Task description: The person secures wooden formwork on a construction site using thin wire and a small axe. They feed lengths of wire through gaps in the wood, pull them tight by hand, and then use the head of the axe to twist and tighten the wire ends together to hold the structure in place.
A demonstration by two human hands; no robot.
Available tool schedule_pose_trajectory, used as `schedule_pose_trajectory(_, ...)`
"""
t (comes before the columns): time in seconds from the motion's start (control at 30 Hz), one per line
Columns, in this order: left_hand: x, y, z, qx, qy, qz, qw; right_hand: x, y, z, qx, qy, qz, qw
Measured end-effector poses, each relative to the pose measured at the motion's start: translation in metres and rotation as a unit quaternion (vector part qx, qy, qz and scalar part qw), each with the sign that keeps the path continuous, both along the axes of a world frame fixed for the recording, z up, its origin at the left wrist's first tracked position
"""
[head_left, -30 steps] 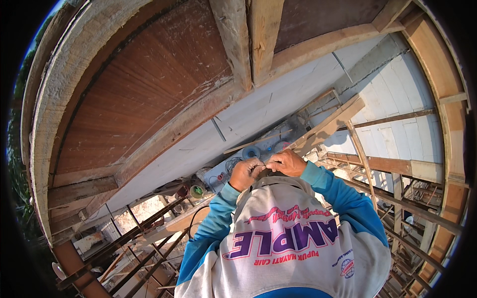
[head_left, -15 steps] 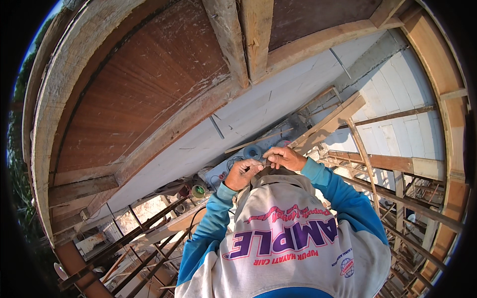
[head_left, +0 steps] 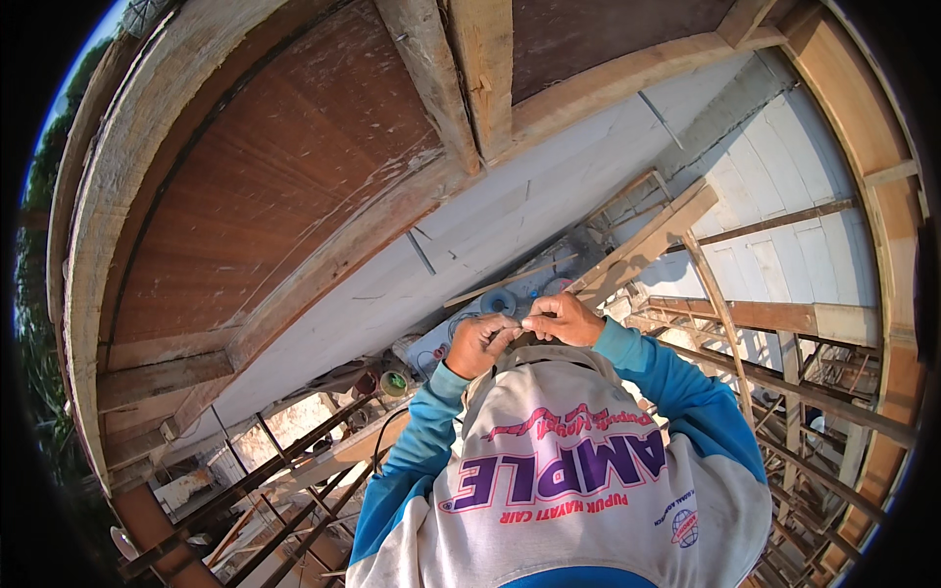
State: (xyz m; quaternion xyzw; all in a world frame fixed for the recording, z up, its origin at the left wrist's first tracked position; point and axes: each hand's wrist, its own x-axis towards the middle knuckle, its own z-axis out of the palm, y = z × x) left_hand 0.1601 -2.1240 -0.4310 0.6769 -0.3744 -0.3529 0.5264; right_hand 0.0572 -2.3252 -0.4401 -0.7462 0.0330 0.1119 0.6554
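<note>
Close together at my waist, my left hand [head_left: 478, 343] and my right hand [head_left: 566, 319] are both closed in a pinch. Their fingertips almost meet over the hem of my white and blue long-sleeved shirt [head_left: 578, 392]. Whatever lies between the fingers is too small to make out. Just past the hands, far below, rests a round light-blue coil [head_left: 498, 301].
Overhead and ahead, a brown plywood panel [head_left: 284, 167] is framed by wooden beams [head_left: 485, 73]. A pale block wall [head_left: 441, 230] runs below it, with a metal rod [head_left: 421, 252] sticking out. Wooden planks [head_left: 647, 240] and scaffold poles [head_left: 784, 387] cross at right. Buckets [head_left: 394, 382] stand below left.
My right fingers have curled down into a tighter pinch, and the fingertips of both hands are closer together. The view has shifted slightly.
</note>
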Motion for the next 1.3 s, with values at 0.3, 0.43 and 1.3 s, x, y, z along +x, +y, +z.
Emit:
schedule_pose_trajectory(0.3,0.002,0.002,0.001,-0.017,-0.059,0.036,0.997,0.001,0.002,0.003,0.268,0.162,-0.046,0.949)
schedule_pose_trajectory(0.43,0.002,-0.002,0.002,-0.022,-0.200,0.031,0.979,0.002,0.002,-0.014,0.266,0.182,-0.053,0.945)
schedule_pose_trajectory(1.3,0.009,-0.013,0.006,0.047,-0.180,0.055,0.981,0.018,0.011,-0.002,0.251,0.160,-0.159,0.941)
